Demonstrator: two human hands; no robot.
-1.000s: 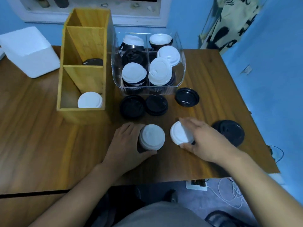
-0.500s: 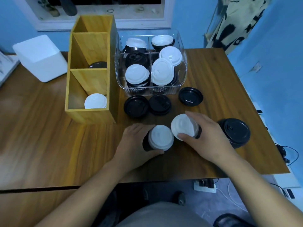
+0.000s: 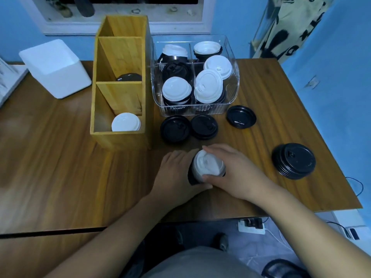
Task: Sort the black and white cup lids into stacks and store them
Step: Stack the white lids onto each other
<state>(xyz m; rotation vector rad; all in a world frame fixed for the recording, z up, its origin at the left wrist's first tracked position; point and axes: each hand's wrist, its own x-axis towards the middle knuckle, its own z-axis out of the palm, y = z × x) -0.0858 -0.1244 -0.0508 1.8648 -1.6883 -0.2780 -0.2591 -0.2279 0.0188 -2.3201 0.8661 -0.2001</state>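
Single head view, looking forward-down, close over wooden table point(image 3: 60, 167); edges blurred, probably wide-angle distortion.

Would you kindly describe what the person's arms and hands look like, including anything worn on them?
Both the left hand and the right hand are bare: no gloves, rings, watch or bracelet show. Both forearms are uncovered to the frame's lower edge, with no sleeve in view. No markings or cables show on them.

Blue walls point(image 3: 341, 57), white-framed window point(image 3: 124, 27) set behind a wooden table point(image 3: 50, 167), patterned cloth point(image 3: 291, 27) hung at right, power strip point(image 3: 252, 226) laid on tiled floor.
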